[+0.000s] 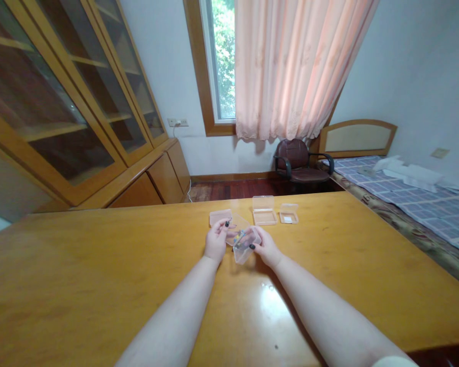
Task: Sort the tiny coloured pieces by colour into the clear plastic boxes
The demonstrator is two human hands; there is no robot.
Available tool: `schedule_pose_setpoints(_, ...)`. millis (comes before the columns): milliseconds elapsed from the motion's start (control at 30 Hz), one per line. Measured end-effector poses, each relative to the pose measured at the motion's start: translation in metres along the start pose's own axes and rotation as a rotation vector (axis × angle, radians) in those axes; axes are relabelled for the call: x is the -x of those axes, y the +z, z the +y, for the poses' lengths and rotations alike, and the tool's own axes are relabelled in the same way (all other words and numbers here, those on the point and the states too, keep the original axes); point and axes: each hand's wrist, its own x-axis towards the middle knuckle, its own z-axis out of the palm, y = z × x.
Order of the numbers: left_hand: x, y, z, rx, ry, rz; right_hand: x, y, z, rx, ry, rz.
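My right hand [268, 248] grips a clear plastic box [241, 254] and tilts it above the table, its dark-nailed thumb on the near side. Small yellow and blue pieces [238, 237] show in the box, too small to name. My left hand [215, 241] is closed in a pinch just left of that box, thumb and fingertips together; what they hold, if anything, I cannot make out. Right behind the left hand, another clear plastic box [219, 217] is on the table, partly covered by the fingers.
Farther back on the wooden table [99, 285] stand an open clear box [264, 217] and a smaller open one [289, 216] with a white piece inside. Beyond the table are a brown armchair [296, 158], a bed [413, 188] and a glass-door cabinet [72, 102].
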Motion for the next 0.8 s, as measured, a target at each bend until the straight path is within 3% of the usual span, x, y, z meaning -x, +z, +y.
schedule_pose_setpoints(133, -0.010, -0.004, -0.003, 0.110, -0.182, 0.080, -0.002, -0.001, 0.009, -0.081, 0.034, -0.003)
schedule_pose_setpoints(300, -0.022, -0.017, -0.008, 0.208, -0.267, 0.191, -0.007, -0.006, 0.022, -0.057, 0.008, 0.063)
schedule_pose_setpoints(433, -0.023, -0.019, -0.010, 0.337, -0.418, 0.082, -0.006, -0.012, 0.013, 0.288, -0.148, 0.096)
schedule_pose_setpoints(533, -0.020, -0.016, -0.011, 0.377, -0.485, 0.022, -0.002, -0.016, -0.001, 0.563, -0.259, 0.019)
schedule_pose_setpoints(667, -0.021, -0.020, -0.014, 0.316, -0.457, 0.026, 0.002, -0.018, -0.013, 0.764, -0.345, -0.105)
schedule_pose_setpoints(800, -0.027, -0.032, -0.011, -0.034, -0.316, 0.063, 0.001, -0.015, -0.014, 0.778, -0.430, -0.226)
